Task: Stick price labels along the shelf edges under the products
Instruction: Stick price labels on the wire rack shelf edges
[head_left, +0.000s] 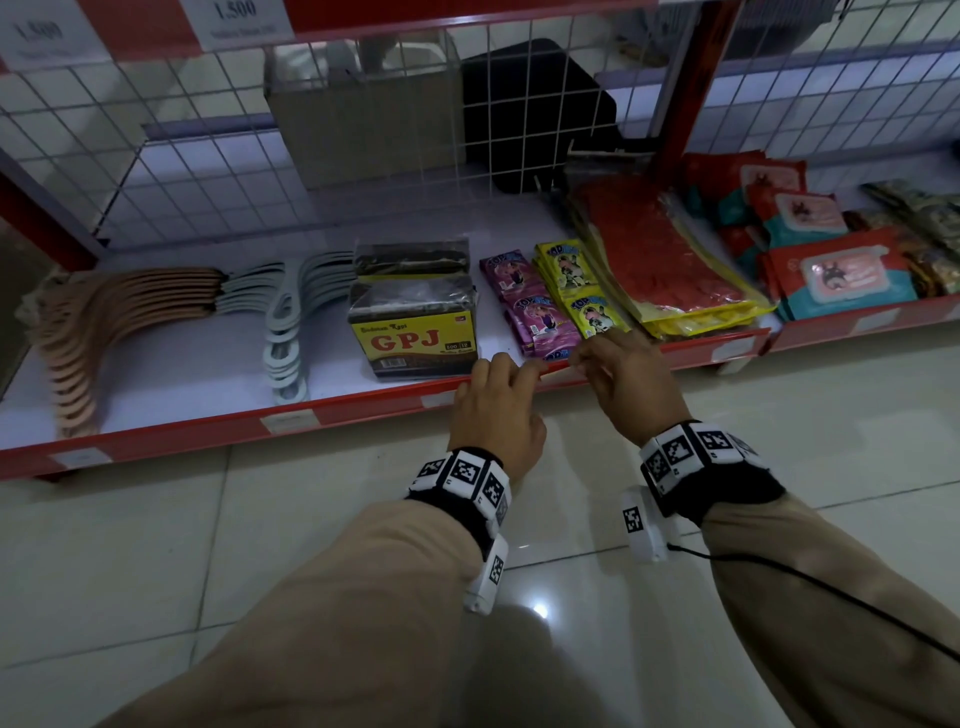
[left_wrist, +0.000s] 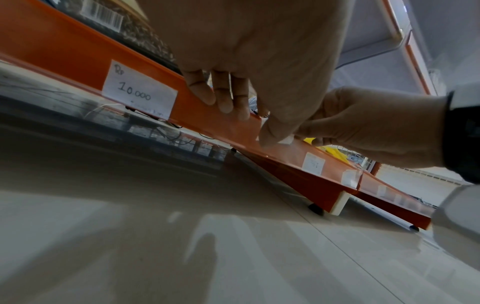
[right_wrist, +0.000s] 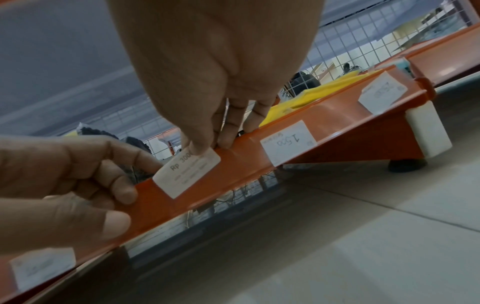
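Both hands on red shelf edge (right_wrist: 233, 174) under the purple sachets (head_left: 524, 306): right hand (right_wrist: 207, 72) thumb pins the Rp 3000 label (right_wrist: 187, 172) flat, left hand (right_wrist: 64, 185) fingers curled, steadying its left end, probably to square it.

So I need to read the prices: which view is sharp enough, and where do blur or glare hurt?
Right wrist: label reads "Rp 300", part hidden by the thumb. Left wrist: "10.000" label is legible. Head: dim, edge labels unreadable, glare on the floor.
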